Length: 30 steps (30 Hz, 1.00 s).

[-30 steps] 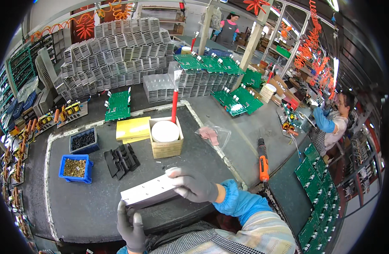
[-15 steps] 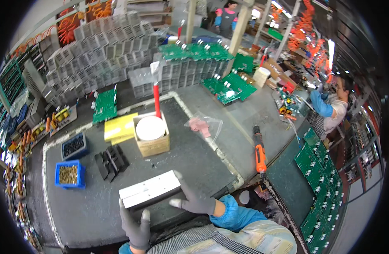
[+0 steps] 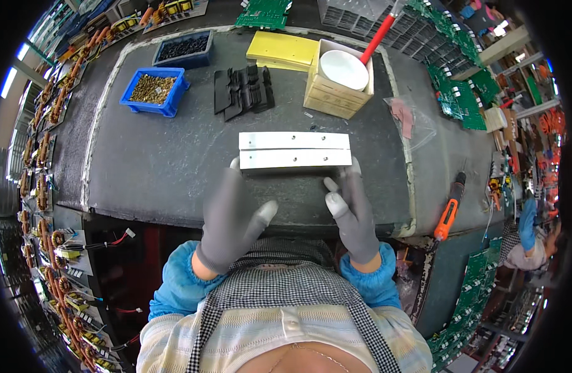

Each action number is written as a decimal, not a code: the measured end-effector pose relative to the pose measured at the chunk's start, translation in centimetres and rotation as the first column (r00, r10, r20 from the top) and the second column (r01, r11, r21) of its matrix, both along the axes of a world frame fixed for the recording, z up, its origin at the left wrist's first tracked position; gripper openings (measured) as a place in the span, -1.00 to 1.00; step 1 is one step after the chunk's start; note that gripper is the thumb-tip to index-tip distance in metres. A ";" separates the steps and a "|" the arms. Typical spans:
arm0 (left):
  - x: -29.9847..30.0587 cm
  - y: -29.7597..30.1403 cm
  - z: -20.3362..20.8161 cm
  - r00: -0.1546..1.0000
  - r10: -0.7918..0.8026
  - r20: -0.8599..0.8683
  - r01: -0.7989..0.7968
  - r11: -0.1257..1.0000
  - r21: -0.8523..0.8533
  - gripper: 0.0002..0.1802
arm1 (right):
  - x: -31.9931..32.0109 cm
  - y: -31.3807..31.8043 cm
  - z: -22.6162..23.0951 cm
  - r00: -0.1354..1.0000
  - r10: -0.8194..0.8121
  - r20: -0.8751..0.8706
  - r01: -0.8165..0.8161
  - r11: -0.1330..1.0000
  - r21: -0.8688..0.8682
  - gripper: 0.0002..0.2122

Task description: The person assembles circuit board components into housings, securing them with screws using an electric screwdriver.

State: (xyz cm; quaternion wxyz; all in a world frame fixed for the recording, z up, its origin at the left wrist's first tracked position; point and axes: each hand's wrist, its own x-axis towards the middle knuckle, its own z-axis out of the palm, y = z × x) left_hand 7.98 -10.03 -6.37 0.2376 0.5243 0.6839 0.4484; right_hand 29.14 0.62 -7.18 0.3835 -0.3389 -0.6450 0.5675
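Two white bars with small screw holes lie side by side on the dark mat, their long edges together. My left hand, in a grey glove and partly smeared by motion, is at their left end, thumb held apart from the fingers. At the right end is my gloved right hand, its fingertips against or just beside the bar and its thumb spread. Neither hand wraps around the bars. Beyond them lie black folded pieces in a small pile.
A blue bin of brass-coloured screws and a darker bin of black parts stand at the far left. Yellow sheets lie by a wooden box holding a white tub. An orange power screwdriver and circuit boards are at right.
The head view has swung, so the bars now appear level and more central. My left hand has come into fuller view at their left end; both hands remain spread beside the bars.
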 end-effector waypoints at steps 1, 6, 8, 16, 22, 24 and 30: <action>-0.1 -0.6 0.0 1.000 -0.022 0.007 0.021 1.000 0.018 -0.07 | 0.6 -0.3 -1.0 0.998 -0.024 0.052 0.019 0.996 0.089 -0.31; -1.9 0.3 0.0 0.989 -0.075 0.125 0.074 0.997 0.012 0.00 | 1.2 1.7 -0.4 0.943 -0.155 0.294 0.112 0.981 0.160 -0.37; -2.4 1.2 0.2 0.981 -0.106 0.163 0.097 0.993 0.065 0.04 | 0.4 2.6 0.2 0.989 -0.017 0.144 0.005 0.996 0.088 -0.38; -2.0 1.3 -0.5 0.959 -0.134 0.249 0.136 0.991 0.013 0.16 | 1.6 0.0 0.6 0.994 0.003 0.113 -0.013 0.996 0.085 -0.31; -1.7 1.2 -1.9 0.976 -0.106 0.191 0.100 0.994 0.041 0.27 | 2.6 0.5 0.5 0.986 0.002 0.166 -0.011 0.999 0.052 -0.16; -2.8 2.7 -2.0 0.877 -0.297 0.377 0.257 0.954 0.153 0.36 | 2.2 2.0 0.3 0.990 0.031 0.140 -0.030 0.999 -0.011 -0.13; -4.0 5.0 -1.6 0.815 -0.316 0.485 0.288 0.948 0.132 0.50 | 1.6 3.1 -0.9 0.995 -0.039 0.097 0.046 0.996 -0.076 -0.07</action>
